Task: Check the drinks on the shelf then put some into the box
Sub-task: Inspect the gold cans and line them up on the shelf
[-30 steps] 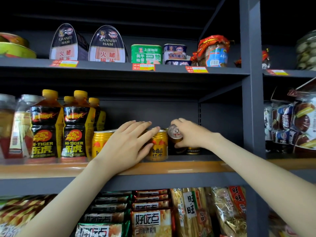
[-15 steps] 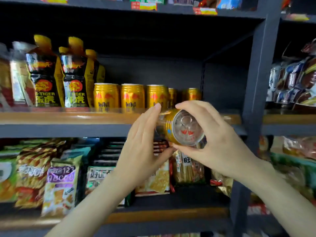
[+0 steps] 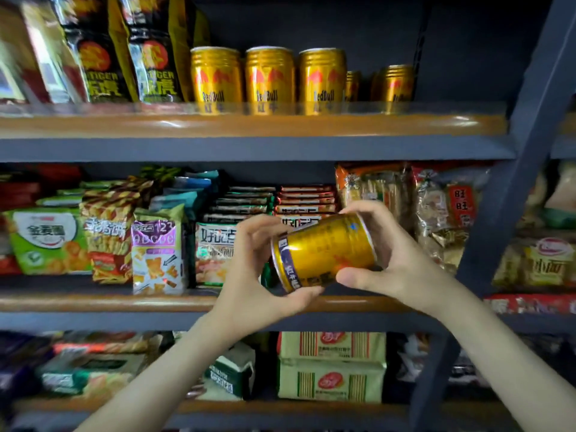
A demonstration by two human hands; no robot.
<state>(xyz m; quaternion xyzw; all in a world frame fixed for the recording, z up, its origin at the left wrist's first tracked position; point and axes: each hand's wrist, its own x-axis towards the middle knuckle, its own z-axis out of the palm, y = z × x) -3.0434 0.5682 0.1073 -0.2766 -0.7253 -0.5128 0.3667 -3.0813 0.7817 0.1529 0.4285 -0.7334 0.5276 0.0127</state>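
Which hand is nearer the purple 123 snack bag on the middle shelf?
Left. The left hand grips one end of the gold metal can, just right of the purple snack bag; the right hand holds the can's other end, farther right.

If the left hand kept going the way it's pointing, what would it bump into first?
The left hand holds the can, so that would go with it. It points up and in toward the shelves, so it would probably first meet the stacked snack packs behind its fingers. Depth is hard to judge here.

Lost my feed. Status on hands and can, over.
Left hand and right hand both grip gold metal drink can. Can tilted sideways. Nothing in the way.
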